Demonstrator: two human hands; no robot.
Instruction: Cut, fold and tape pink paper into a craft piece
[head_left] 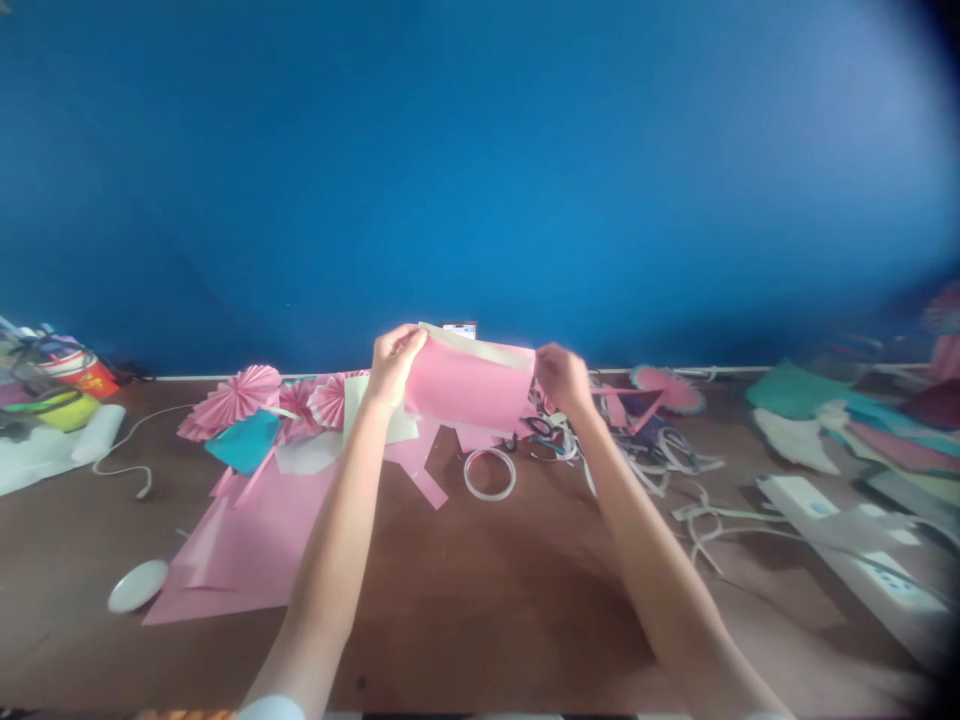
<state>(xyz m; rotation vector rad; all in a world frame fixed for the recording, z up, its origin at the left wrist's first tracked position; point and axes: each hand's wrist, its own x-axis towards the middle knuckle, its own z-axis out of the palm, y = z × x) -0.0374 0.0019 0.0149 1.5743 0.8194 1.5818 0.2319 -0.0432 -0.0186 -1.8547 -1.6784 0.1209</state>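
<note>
Both my arms reach forward over a brown floor. Between my hands I hold up a pink sheet of paper [471, 388] with a pale cream strip along its top edge. My left hand [394, 362] pinches the sheet's upper left corner, fingers closed on it. My right hand [562, 378] grips the sheet's right edge, fingers curled around it. Below the sheet lies a clear tape ring [490, 472], and black-handled scissors [538, 428] rest just under my right hand.
Pink folded paper fans [238, 396] and a teal paper piece [244, 440] lie at left, above a large pink sheet [247, 540] and a white oval object [138, 585]. Paper strips and scraps [675, 455] litter the right. A blue wall [480, 180] stands behind.
</note>
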